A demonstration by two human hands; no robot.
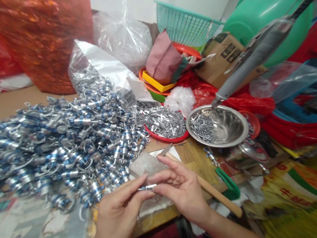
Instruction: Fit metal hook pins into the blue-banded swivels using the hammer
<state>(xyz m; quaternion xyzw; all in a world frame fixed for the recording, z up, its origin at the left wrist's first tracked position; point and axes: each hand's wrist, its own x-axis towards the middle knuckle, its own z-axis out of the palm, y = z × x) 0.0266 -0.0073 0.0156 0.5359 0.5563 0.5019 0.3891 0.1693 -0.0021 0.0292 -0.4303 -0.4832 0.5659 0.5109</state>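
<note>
Between my two hands is a small metal piece [147, 187], silvery with a bluish part. My left hand [120, 206] pinches its left end between thumb and fingers. The thumb and fingers of my right hand [183, 187] close on its right end. Behind the hands lies a grey block [147, 163]. A wooden handle [217, 195] slants past my right hand toward the table's front edge. To the left spreads a large heap of silver and blue metal parts [61, 145]. Small metal strips fill a red plate [169, 138] beyond the block.
A steel bowl [233, 123] with metal pins stands right of the plate, beneath a slanting grey tool [237, 69]. Plastic bags [42, 37], a green basket [185, 21] and a cardboard box [223, 55] are at the back. A green band [229, 184] lies at the front right.
</note>
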